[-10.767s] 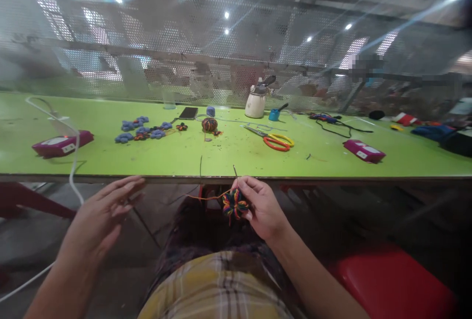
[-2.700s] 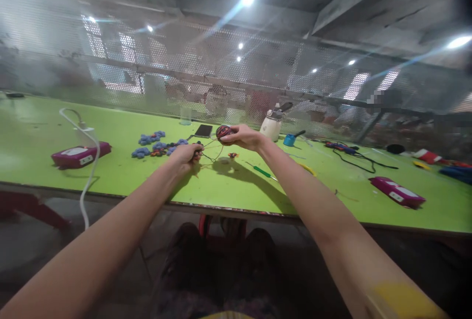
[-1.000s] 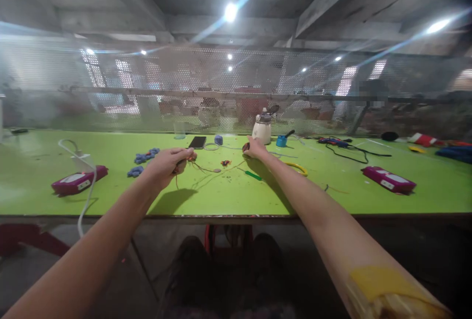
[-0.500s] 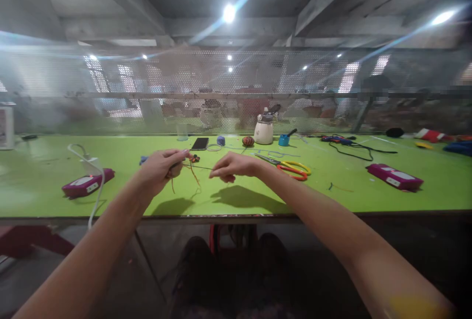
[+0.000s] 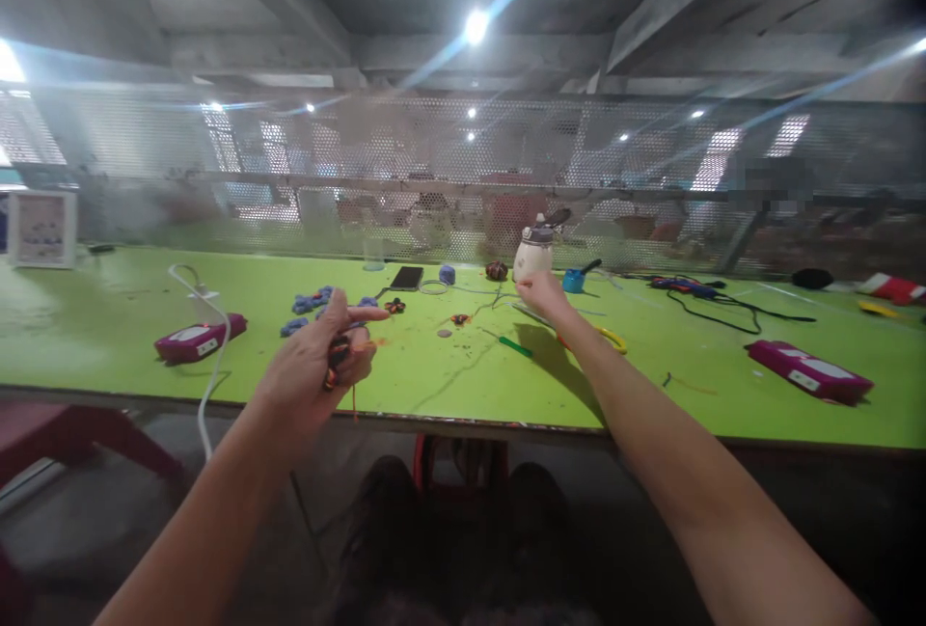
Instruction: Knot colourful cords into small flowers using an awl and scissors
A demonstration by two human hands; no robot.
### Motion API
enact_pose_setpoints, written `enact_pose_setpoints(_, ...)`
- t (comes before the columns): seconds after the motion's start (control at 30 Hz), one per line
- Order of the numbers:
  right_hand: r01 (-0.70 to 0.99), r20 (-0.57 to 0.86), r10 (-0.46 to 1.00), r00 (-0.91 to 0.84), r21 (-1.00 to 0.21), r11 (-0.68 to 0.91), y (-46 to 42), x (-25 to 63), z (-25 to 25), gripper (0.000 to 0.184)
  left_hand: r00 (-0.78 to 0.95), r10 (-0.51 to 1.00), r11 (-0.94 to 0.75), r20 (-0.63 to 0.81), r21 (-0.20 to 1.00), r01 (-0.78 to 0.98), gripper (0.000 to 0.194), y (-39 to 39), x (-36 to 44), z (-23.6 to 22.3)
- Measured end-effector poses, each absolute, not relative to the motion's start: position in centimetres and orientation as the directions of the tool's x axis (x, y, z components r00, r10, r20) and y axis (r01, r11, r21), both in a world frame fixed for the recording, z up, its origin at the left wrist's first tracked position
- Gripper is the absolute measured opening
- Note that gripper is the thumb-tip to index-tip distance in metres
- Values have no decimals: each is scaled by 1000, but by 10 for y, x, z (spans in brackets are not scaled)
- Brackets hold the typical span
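Note:
My left hand is over the front left part of the green table, thumb and forefinger stretched out. Its other fingers curl round a small black-and-orange crocheted piece, from which orange yarn hangs. To the right, my right hand is raised in front of the cream bottle, fingers pinched together; what they hold, if anything, I cannot make out. A green-handled crochet hook lies below it. Two more dark orange-centred crocheted pieces, one a flower, lie between the hands. My right forearm partly covers the scissors.
Blue crocheted pieces lie beyond my left hand. A phone, a blue yarn ball and a dark multicoloured ball sit farther back. Purple power strips stand at left and right. A perforated screen rises behind.
My hands have moved apart; the right went right and away from me, toward the bottle. My left thumb and forefinger have opened out. The dark strand between the hands is no longer visible there.

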State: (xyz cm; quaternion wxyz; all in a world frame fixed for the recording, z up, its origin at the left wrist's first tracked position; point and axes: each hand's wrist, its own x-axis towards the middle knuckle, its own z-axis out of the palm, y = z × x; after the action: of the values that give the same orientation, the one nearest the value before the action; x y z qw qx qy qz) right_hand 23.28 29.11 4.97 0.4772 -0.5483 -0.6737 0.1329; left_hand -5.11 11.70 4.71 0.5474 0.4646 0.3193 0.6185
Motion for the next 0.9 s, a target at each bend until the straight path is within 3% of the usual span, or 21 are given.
enact_pose_setpoints(0.13, 549, 498, 856, -138, -681, 485, 238, 187, 57, 14, -50, 952, -307, 303, 948, -88, 39, 101, -35, 52)
enact_pose_setpoints(0.17, 481, 475, 841, -260, -691, 539, 218, 173, 59, 20, -87, 941, -327, 326, 945, -1, 39, 96, -32, 54)
enact_pose_setpoints(0.2, 278, 409, 779, -475, -771, 573, 198, 161, 60, 29, -119, 929, -344, 350, 936, 70, 39, 92, -29, 55)
enact_pose_setpoints(0.27, -25, 295, 550, -781, -896, 444, 162, 143, 61, 40, -166, 887, -402, 431, 897, 182, 39, 84, -26, 56)
enact_pose_setpoints(0.33, -107, 204, 362, -909, -957, 271, 138, 136, 60, 52, -172, 852, -446, 495, 857, 256, 36, 77, -25, 56)
enact_pose_setpoints(0.43, -29, 81, 323, -943, -986, 163, 127, 145, 58, 55, -153, 854, -442, 497, 849, 291, 32, 66, -25, 53)
enact_pose_setpoints(0.57, 111, -37, 363, -931, -976, 186, 124, 162, 59, 29, -184, 881, -389, 435, 889, 242, 29, 54, -21, 52)
enact_pose_setpoints(0.63, 124, -13, 415, -910, -962, 242, 119, 168, 61, 20, -203, 896, -355, 394, 912, 206, 29, 51, -20, 51)
enact_pose_setpoints(0.73, 101, 90, 508, -857, -936, 337, 110, 172, 63, 22, -166, 933, -300, 320, 944, 136, 31, 49, -19, 47)
enact_pose_setpoints(0.9, 65, 165, 576, -801, -932, 358, 110, 172, 54, 23, -72, 970, -234, 233, 972, -2, 31, 48, -17, 40)
